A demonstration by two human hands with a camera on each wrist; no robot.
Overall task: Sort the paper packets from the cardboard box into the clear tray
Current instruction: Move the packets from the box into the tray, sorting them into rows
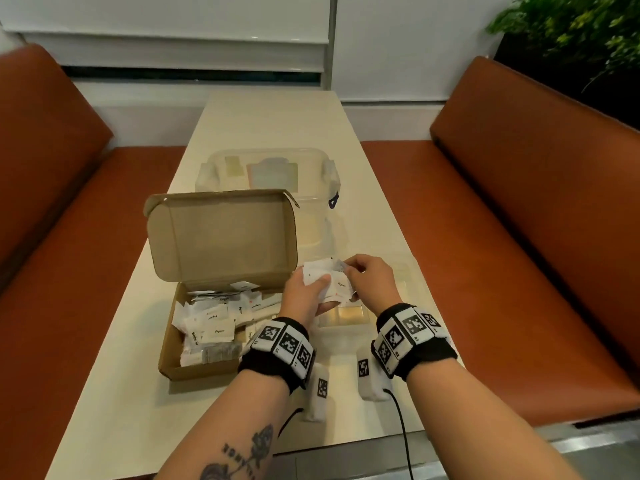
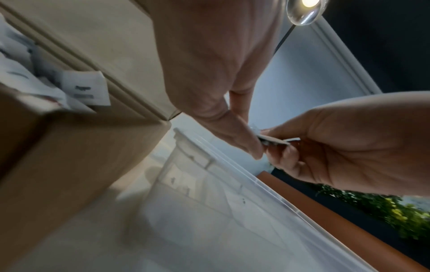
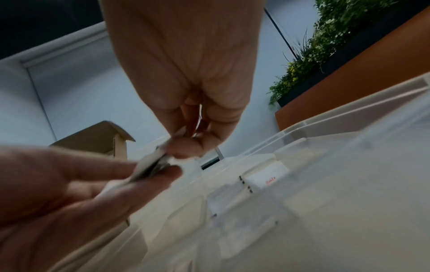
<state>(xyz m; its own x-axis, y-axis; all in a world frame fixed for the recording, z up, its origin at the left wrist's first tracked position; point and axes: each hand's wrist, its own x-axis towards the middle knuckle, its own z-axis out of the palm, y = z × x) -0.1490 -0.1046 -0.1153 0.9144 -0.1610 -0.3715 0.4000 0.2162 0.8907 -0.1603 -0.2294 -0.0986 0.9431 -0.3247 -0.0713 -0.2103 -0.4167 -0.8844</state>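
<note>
An open cardboard box (image 1: 194, 370) at the table's left holds several white paper packets (image 1: 214, 323), some marked "Pepper" (image 2: 86, 88). The clear tray (image 1: 410, 275), split into compartments, lies right of the box and under both hands. My left hand (image 1: 311, 289) grips a small stack of white packets (image 1: 334, 285) above the tray. My right hand (image 1: 356, 271) pinches the top packet of that stack (image 3: 151, 163) at its far edge. In the right wrist view one packet with red lettering (image 3: 270, 177) lies in a tray compartment (image 3: 302, 202).
A clear lidded container (image 1: 266, 171) stands behind the box, whose raised lid (image 1: 221, 233) is left of the hands. Orange bench seats (image 1: 519, 202) flank the narrow table (image 1: 270, 119). A black cable (image 1: 403, 431) trails over the near edge. A plant (image 1: 581, 29) fills the far right corner.
</note>
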